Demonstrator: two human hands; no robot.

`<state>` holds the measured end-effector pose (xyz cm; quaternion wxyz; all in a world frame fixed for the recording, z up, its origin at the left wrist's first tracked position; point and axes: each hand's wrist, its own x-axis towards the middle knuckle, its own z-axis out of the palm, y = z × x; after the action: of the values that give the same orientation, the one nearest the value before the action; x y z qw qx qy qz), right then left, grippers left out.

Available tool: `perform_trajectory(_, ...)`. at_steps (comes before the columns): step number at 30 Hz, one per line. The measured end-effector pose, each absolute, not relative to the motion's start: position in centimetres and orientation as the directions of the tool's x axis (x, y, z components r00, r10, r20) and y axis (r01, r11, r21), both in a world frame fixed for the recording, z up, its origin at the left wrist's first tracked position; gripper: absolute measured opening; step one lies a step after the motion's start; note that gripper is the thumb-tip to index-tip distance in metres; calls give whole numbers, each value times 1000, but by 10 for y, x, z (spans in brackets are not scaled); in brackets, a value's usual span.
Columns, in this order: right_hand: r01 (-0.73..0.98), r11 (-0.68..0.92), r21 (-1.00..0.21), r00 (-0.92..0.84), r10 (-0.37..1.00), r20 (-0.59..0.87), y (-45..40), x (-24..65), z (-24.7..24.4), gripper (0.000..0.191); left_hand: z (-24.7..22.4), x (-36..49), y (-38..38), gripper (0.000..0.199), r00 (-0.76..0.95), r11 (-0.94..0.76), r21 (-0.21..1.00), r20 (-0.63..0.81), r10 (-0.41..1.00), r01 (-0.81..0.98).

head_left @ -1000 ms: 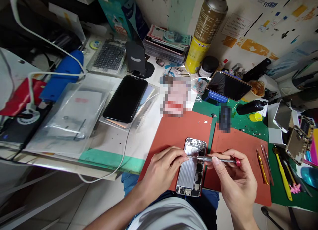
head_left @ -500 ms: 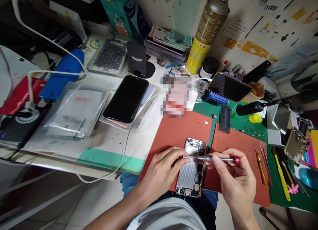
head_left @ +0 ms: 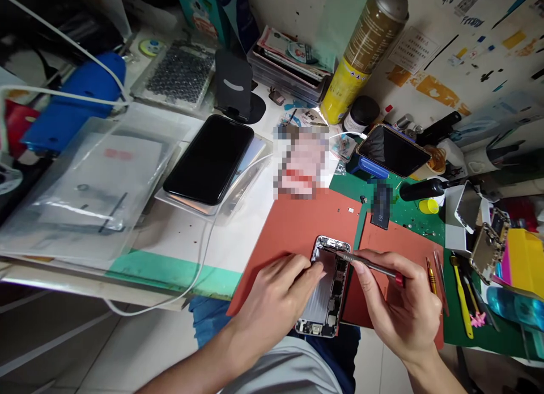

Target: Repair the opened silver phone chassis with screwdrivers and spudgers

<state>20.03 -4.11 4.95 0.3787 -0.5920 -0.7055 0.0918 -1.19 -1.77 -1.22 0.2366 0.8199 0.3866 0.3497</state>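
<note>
An opened phone housing (head_left: pixel 321 295), silver inside with small parts along its right side, lies near the front of the red-brown mat (head_left: pixel 306 218). Pinched between thumb and fingers, a thin screwdriver (head_left: pixel 366 262) with a red end cap sits in my right hand (head_left: pixel 403 303). Its tip points left over the housing's upper end; whether it touches is hard to see. My left hand (head_left: pixel 283 295) is closed over the housing's left edge, thumb and fingertips together above the silver interior. Anything between those fingertips is hidden.
A dark battery-like part (head_left: pixel 381 210) lies beyond the right mat. At right are a yellow-handled tool (head_left: pixel 462 303) and a gold screwdriver (head_left: pixel 431 276). A black phone (head_left: pixel 210 159), a white cable (head_left: pixel 208 246) and a plastic bag (head_left: pixel 85 195) are left. A spray can (head_left: pixel 361 59) stands behind.
The screwdriver tip has left my left fingertips and shifted up toward the housing's upper end, the tool now tilted. My left hand stays closed over the housing. The whole view has shifted slightly.
</note>
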Motion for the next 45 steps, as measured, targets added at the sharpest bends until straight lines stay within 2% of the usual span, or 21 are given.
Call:
perform_trajectory(3,800,338,-496,-102,891,442,-33,198,52,49,-16,-11,-18,24,511,-638,582,394,764,504)
perform_trajectory(7,813,347,-468,-125,888,442,-28,195,53,51,-17,-10,-18,24,541,-660,521,385,748,541)
perform_trajectory(16,822,332,-463,-148,909,390,-26,194,53,45,-16,-9,-18,29,547,-666,534,390,740,521)
perform_trajectory(22,814,418,-403,-212,860,465,-20,192,55,34,-16,-11,-18,27,559,-659,544,367,744,520)
perform_trajectory(30,826,451,-337,-315,867,387,-15,192,64,18,-13,-11,-17,24,565,-651,564,353,746,508)
perform_trajectory(36,813,535,-229,-447,826,342,0,191,73,10,-14,-10,-17,22,553,-663,553,382,740,504)
perform_trajectory(40,820,559,-123,-482,791,377,7,191,73,9,-17,-10,-18,22,544,-666,552,397,739,502)
perform_trajectory(45,791,579,-198,-488,792,365,11,191,69,11,-14,-10,-17,21,550,-665,554,389,739,501)
